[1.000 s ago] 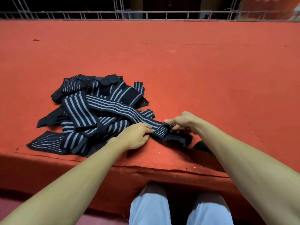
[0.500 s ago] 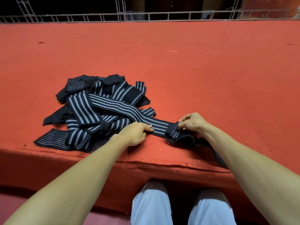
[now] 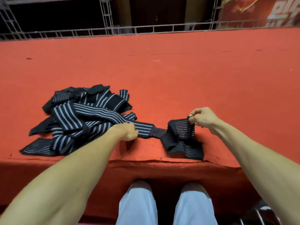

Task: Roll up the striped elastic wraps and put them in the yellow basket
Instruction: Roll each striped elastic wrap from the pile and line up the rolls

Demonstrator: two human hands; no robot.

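Observation:
A tangled pile of black elastic wraps with grey stripes lies on the red carpeted platform, left of centre near the front edge. One wrap stretches out of the pile to the right. My left hand grips this wrap where it leaves the pile. My right hand pinches the wrap's lifted end, and the loose folded part bunches below it by the platform edge. No yellow basket is in view.
The platform's front edge runs just below the wraps, with my legs in light trousers beneath it. A metal truss railing borders the far side of the carpet. A red banner hangs at the top right.
My right hand has pulled the wrap's end to the right and lifted it, drawing more wrap out of the pile. My left hand stays gripping the wrap near the pile.

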